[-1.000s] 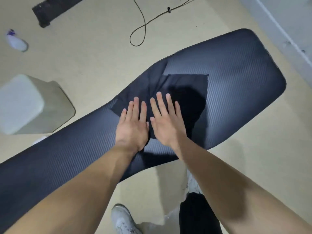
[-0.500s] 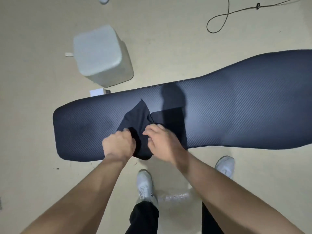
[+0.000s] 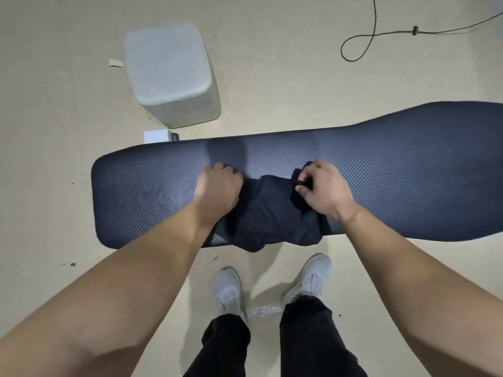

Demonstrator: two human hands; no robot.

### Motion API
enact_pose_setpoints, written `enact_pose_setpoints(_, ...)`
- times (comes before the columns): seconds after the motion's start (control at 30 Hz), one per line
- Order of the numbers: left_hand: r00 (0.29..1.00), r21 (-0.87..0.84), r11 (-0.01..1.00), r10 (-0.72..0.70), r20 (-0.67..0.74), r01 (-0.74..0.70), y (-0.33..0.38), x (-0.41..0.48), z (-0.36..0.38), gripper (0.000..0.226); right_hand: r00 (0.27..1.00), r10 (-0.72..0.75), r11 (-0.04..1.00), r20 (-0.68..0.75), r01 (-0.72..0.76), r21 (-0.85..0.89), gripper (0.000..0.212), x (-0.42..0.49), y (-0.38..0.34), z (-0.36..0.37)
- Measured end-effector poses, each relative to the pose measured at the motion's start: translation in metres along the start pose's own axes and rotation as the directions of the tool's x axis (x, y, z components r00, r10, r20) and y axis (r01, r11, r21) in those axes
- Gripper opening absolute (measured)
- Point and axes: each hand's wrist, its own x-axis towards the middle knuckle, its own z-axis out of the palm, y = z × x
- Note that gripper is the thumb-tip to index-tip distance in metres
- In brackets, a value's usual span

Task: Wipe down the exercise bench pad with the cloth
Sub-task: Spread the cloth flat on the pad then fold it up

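dark cloth [image 3: 268,213] bunched on the near edge of the bench pad [image 3: 394,180], my left hand [image 3: 219,190] fisted on its left side, my right hand [image 3: 324,190] pinching its right corner

No text, label, brand or number can be read anywhere; the small tag [image 3: 115,63] at upper left is too blurred.

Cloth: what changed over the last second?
Both hands went from flat on the spread cloth to gripping it: left hand and right hand now hold it apart, bunched, drooping over the pad's near edge. Cloth stays on the pad.
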Motion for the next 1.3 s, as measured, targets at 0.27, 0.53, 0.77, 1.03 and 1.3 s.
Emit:
enact_pose_setpoints(0.27, 0.973, -0.356, 0.906, -0.227, 0.047, 0.229, -0.117, -0.037, -0.036, 0.036, 0.989, -0.008, 0.924, -0.150, 0.064, 0.376, 0.014, 0.024, -0.064, -0.065)
enact_pose_setpoints(0.53, 0.819, -0.620, 0.696, -0.555, -0.147, 0.361, -0.194, -0.043, -0.116, 0.034, 0.935, 0.029, 0.727, -0.355, 0.223, 0.649, 0.013, 0.073, -0.156, -0.136)
enact_pose_setpoints(0.77, 0.785, -0.728, 0.629, -0.583, -0.211, 0.272, -0.212, -0.077, -0.120, 0.021, 0.946, -0.034, 0.717, -0.323, 0.248, 0.651, 0.014, 0.061, -0.185, -0.140)
enact_pose_setpoints(1.03, 0.898, -0.711, 0.619, -0.438, 0.040, 0.334, -0.158, -0.142, 0.022, 0.011, 1.000, -0.016, 0.864, -0.005, 0.016, 0.503, 0.017, -0.007, -0.124, -0.019)
enact_pose_setpoints(1.3, 0.885, -0.617, 0.674, -0.125, 0.448, 0.407, -0.129, -0.197, 0.083, 0.016, 0.922, 0.053, 0.933, 0.384, -0.183, 0.310, 0.018, -0.081, -0.070, 0.057)
